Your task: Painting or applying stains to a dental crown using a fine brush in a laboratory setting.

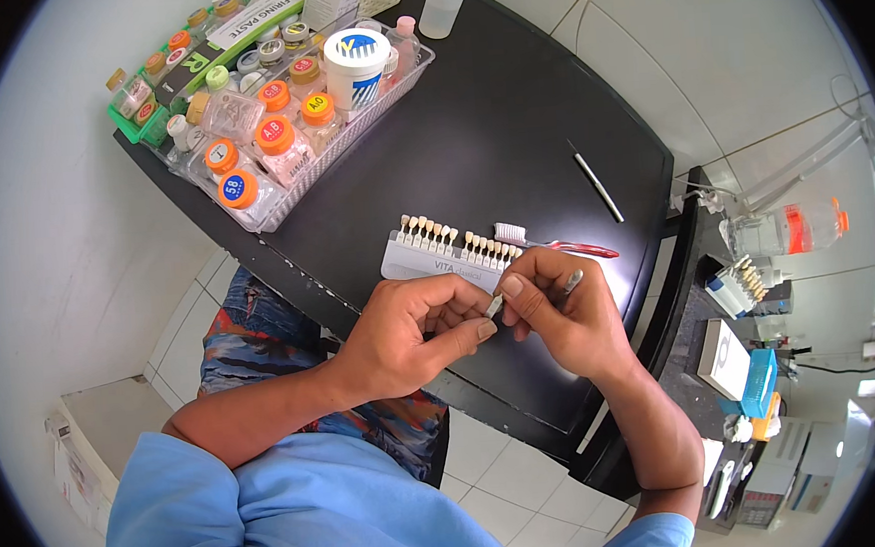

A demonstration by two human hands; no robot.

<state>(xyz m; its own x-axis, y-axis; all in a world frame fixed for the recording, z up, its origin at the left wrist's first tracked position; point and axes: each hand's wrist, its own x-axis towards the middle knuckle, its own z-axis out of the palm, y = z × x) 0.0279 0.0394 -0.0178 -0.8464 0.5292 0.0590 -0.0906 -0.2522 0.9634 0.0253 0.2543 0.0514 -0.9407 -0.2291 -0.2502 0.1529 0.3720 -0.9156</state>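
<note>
Near the front of the black table, my left hand (406, 331) is closed, its thumb and fingertips pinching a small whitish tooth shade tab (496, 306). From the other side, the thumb and forefinger of my right hand (565, 316) close on the same tab. A short silvery rod end (573, 281) sticks out from between the right hand's fingers; the rest of it is hidden. Just beyond both hands lies a grey shade guide (427, 258) with a row of tooth-coloured tabs. A toothbrush (566, 247) with a red handle and white bristles rests against its far right end.
A clear plastic basket (349, 138) full of powder jars stands at the far left, beside a green basket (133, 127). Behind is a squeeze bottle (441, 7). A thin white-handled brush (597, 185) lies at the right. A side counter holds a clear bottle (785, 229) and a blue box (760, 382).
</note>
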